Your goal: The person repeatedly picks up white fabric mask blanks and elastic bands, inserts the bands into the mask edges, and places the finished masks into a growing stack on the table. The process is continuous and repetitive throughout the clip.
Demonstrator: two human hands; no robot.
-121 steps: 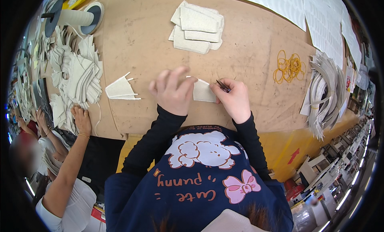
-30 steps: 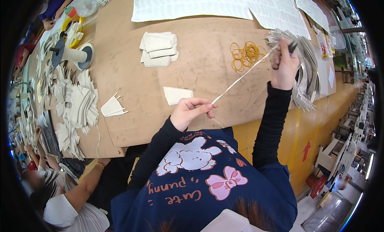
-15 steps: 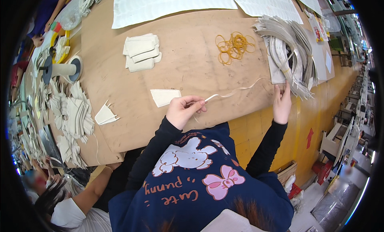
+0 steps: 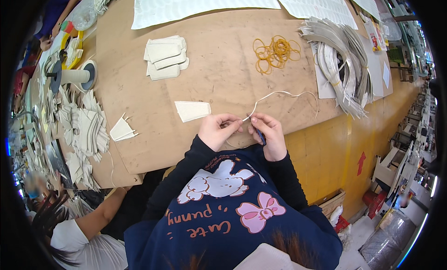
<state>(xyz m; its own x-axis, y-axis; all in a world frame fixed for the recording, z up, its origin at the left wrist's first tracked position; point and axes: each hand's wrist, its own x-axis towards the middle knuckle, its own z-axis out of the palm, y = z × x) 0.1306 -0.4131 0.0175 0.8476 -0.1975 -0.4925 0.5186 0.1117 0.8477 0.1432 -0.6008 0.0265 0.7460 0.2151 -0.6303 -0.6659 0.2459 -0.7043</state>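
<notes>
Near the table's front edge, my left hand pinches a thin white cord between thumb and fingertips. The cord's loose length curves away to the right over the tabletop. My right hand is close beside it, closed around small snips with a dark blue handle. Their dark tip meets the cord just off my left fingertips; whether the blades are apart is too small to tell. A single cream fabric piece lies just beyond my left hand, and a small piece with cord ends lies farther left.
Stacked cream pieces, yellow rubber bands and a bundle of grey strips lie farther back on the brown table. At left are a spool and heaped fabric pieces. A co-worker's arm is at lower left.
My right hand has come in from beside the grey strips to my left hand and now holds the snips. The cord's loose part has shifted; my left hand still pinches it.
</notes>
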